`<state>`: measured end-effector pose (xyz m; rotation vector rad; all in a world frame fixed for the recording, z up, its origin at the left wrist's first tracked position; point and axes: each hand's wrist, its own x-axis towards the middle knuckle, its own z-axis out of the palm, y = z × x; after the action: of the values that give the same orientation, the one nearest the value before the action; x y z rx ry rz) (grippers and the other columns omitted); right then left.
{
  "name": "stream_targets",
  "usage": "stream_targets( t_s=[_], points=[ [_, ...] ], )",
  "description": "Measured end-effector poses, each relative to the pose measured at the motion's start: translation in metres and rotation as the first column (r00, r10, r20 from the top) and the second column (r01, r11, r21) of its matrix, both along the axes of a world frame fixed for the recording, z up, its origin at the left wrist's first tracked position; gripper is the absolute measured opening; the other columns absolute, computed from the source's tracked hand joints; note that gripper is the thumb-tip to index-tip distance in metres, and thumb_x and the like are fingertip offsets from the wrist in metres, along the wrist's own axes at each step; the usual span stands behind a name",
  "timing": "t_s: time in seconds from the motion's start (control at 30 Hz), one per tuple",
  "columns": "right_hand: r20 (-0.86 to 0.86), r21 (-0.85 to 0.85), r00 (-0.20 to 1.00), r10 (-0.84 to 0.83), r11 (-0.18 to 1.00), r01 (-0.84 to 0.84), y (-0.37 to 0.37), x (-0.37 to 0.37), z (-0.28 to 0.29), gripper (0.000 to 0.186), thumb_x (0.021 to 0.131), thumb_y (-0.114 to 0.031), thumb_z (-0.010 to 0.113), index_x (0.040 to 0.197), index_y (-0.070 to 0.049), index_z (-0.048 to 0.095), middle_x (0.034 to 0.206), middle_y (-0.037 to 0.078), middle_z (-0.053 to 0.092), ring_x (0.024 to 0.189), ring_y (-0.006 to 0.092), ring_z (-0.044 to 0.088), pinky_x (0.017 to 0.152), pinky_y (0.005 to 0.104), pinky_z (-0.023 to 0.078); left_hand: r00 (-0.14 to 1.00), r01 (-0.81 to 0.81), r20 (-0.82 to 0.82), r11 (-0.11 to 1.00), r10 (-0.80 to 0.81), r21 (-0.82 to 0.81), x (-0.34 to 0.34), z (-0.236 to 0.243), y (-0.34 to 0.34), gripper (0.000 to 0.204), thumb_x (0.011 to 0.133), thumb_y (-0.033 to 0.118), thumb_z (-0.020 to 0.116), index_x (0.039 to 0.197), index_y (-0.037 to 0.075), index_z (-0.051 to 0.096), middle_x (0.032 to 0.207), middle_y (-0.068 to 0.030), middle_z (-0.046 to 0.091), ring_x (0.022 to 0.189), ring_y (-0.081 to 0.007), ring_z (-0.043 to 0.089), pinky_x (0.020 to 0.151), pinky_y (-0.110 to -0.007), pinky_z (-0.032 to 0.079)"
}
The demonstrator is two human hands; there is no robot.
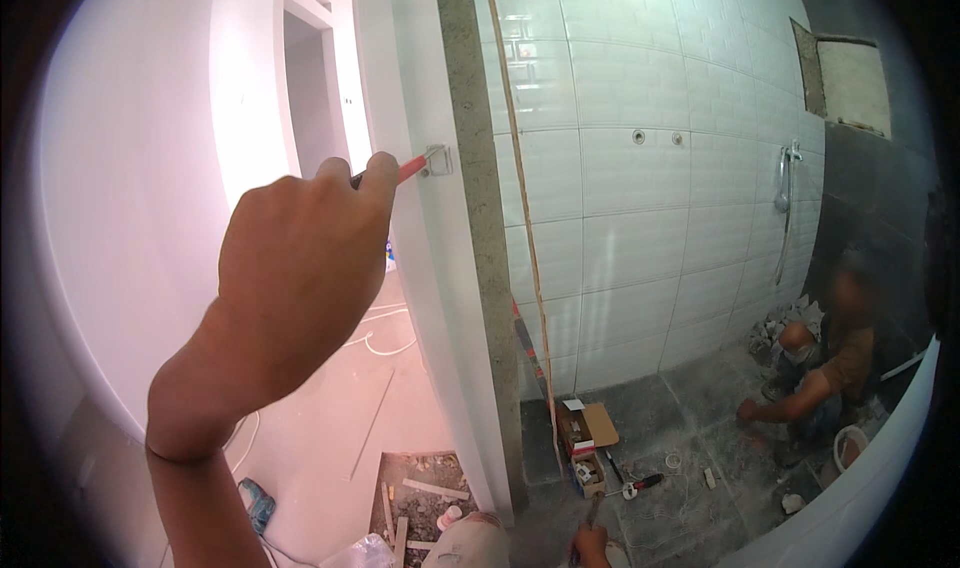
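Note:
My left hand (pixel 310 258) is raised in front of the white door frame (pixel 425 268), its fingers closed round a slim tool with a red and black handle (pixel 411 168). The tool's thin metal tip meets a small square cut-out (pixel 439 161) in the frame's inner face. Whether it is a screwdriver or a chisel I cannot tell. Low down, by the lower edge, my right hand (pixel 590 542) is closed on a dark, narrow handle (pixel 595 511); the rest of that object is not clear. One of my knees (pixel 470 543) shows beside it.
Right of the frame, an open cardboard box (pixel 598 425) and a red-and-black hand tool (pixel 643 486) lie on grey floor tiles. A co-worker (pixel 835 378) crouches near rubble (pixel 790 323) and a bucket (pixel 850 448). A wooden strip (pixel 520 168) leans upright. Left lies a debris-filled floor pit (pixel 425 490).

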<state>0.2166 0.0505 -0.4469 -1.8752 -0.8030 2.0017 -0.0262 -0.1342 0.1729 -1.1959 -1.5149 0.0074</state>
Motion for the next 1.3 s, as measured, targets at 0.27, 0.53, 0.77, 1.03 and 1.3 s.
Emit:
stream_targets(
  t_s=[0.27,0.53,0.77,1.03,1.3],
  points=[
    [0.072,0.191,0.996,-0.056,0.981,0.041,-0.007,0.000,-0.036,0.038,0.101,-0.016,0.055,0.119,0.015,0.045,0.067,0.015,0.060,0.049,0.0291,0.062,0.046,0.0446,0.051,0.971,-0.163,0.124,0.948,0.203,-0.274,0.050,0.110,0.014,0.026,0.099,0.018,0.055,0.107,0.003,0.075,0.082,-0.0182,0.072,0.071,-0.0335,0.068,0.082,-0.046,0.054],
    [-0.004,0.240,0.991,-0.133,0.962,0.130,-0.003,0.002,-0.032,0.040,0.101,-0.017,0.054,0.123,0.014,0.041,0.067,0.016,0.060,0.047,0.0304,0.062,0.044,0.0449,0.049,0.983,0.080,-0.142,0.962,-0.121,-0.263,0.071,-0.061,0.001,0.035,0.091,0.011,0.065,0.125,0.003,0.069,0.066,-0.0005,0.051,0.049,-0.0064,0.048,0.039,-0.027,0.034],
    [-0.038,0.280,0.993,-0.112,0.953,0.118,-0.017,0.004,-0.017,0.035,0.102,-0.020,0.053,0.116,0.011,0.044,0.063,0.015,0.058,0.044,0.0298,0.059,0.039,0.0452,0.047,0.946,0.242,0.192,0.963,-0.261,0.116,0.045,-0.020,-0.012,0.033,0.097,0.012,0.066,0.128,0.004,0.061,0.081,-0.0102,0.062,0.059,-0.0253,0.060,0.052,-0.039,0.048],
    [-0.224,0.499,0.974,-0.034,0.854,0.145,-0.014,-0.007,0.094,0.032,0.105,-0.027,0.053,0.087,0.000,0.052,0.064,0.010,0.058,0.048,0.0241,0.059,0.042,0.0406,0.050,0.900,0.366,0.155,0.900,-0.407,0.235,-0.004,0.004,0.016,0.018,0.098,0.018,0.066,0.110,0.005,0.068,0.068,-0.0098,0.061,0.050,-0.0275,0.058,0.049,-0.040,0.046],
    [-0.453,0.841,0.838,0.305,0.457,0.289,-0.016,-0.038,0.274,0.040,0.108,-0.033,0.051,0.085,-0.001,0.057,0.064,0.007,0.058,0.051,0.0160,0.059,0.048,0.0331,0.049,0.975,0.136,0.171,0.989,-0.145,0.062,-0.005,0.022,0.010,0.018,0.100,0.020,0.064,0.111,0.006,0.068,0.074,-0.0106,0.066,0.057,-0.0264,0.061,0.057,-0.040,0.048]
  ],
)
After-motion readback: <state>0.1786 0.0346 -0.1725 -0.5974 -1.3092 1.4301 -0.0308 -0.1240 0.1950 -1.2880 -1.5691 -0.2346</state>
